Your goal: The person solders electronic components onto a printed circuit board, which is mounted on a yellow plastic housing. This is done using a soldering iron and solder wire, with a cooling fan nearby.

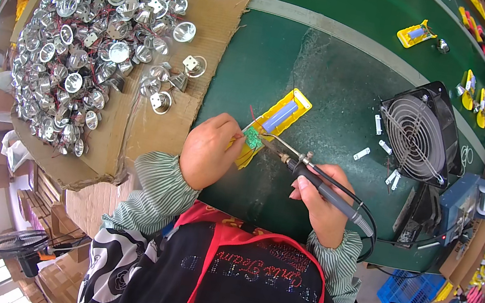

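My right hand (321, 202) grips a dark soldering iron (314, 179) by its handle, its metal tip reaching left to a small green circuit board (253, 138). My left hand (211, 150) pinches that board and a thin wire at the near end of a yellow plastic housing (277, 122), which lies on the green work surface (329, 83) and holds a pale blue cylindrical cell. Both forearms wear striped green sleeves.
A flattened cardboard sheet (212, 20) at the left carries a big heap of shiny metal reflector cups (89, 38) with red wires. A black fan (416, 138) and a blue soldering station (459, 208) stand at the right. More yellow housings (417, 34) lie on the belt beyond.
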`<state>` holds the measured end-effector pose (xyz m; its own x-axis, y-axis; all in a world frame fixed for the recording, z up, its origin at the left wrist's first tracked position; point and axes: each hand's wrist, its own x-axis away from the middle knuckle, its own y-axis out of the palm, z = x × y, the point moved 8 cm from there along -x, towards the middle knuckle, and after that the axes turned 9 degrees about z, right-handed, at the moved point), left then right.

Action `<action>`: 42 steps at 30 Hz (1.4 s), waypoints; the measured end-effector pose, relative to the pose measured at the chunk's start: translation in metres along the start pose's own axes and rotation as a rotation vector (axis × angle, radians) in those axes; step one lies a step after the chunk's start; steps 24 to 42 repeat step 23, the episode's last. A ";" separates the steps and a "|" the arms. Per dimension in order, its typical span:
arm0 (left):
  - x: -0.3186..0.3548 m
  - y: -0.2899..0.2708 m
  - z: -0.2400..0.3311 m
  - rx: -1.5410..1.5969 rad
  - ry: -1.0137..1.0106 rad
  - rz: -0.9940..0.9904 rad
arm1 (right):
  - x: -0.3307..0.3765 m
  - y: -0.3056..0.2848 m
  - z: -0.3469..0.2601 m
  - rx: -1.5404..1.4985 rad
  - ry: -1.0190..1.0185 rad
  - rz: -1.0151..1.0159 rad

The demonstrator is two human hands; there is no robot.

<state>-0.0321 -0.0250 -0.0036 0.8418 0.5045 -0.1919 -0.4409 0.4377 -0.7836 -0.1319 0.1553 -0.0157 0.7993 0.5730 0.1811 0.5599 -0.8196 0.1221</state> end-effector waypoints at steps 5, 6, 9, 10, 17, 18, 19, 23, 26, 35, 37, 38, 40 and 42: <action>0.001 0.001 0.001 -0.009 -0.007 -0.010 | 0.004 -0.005 0.001 0.012 0.021 0.016; 0.001 0.001 0.001 -0.016 -0.006 -0.002 | 0.005 -0.006 0.002 0.005 0.028 0.022; 0.003 0.000 0.000 0.027 0.010 0.029 | 0.006 -0.008 0.001 -0.017 0.037 0.032; 0.005 -0.002 0.000 0.077 0.023 0.052 | 0.007 -0.009 0.000 -0.029 0.041 0.036; 0.029 -0.001 -0.045 0.603 -0.427 0.097 | 0.009 -0.014 -0.003 -0.023 0.027 0.035; 0.030 0.000 -0.048 0.618 -0.488 0.100 | 0.009 -0.014 -0.003 -0.022 0.027 0.031; 0.032 0.002 -0.052 0.632 -0.548 0.103 | 0.009 -0.013 -0.003 -0.020 0.026 0.027; 0.024 0.000 -0.036 0.440 -0.299 0.028 | 0.011 -0.013 -0.005 -0.017 0.018 0.026; 0.024 0.000 -0.036 0.440 -0.299 0.028 | 0.011 -0.013 -0.005 -0.017 0.018 0.026; 0.024 0.000 -0.036 0.440 -0.299 0.028 | 0.011 -0.013 -0.005 -0.017 0.018 0.026; 0.024 0.000 -0.036 0.440 -0.299 0.028 | 0.011 -0.013 -0.005 -0.017 0.018 0.026; 0.024 0.000 -0.036 0.440 -0.299 0.028 | 0.011 -0.013 -0.005 -0.017 0.018 0.026; 0.024 0.000 -0.036 0.440 -0.299 0.028 | 0.011 -0.013 -0.005 -0.017 0.018 0.026; 0.024 0.000 -0.036 0.440 -0.299 0.028 | 0.011 -0.013 -0.005 -0.017 0.018 0.026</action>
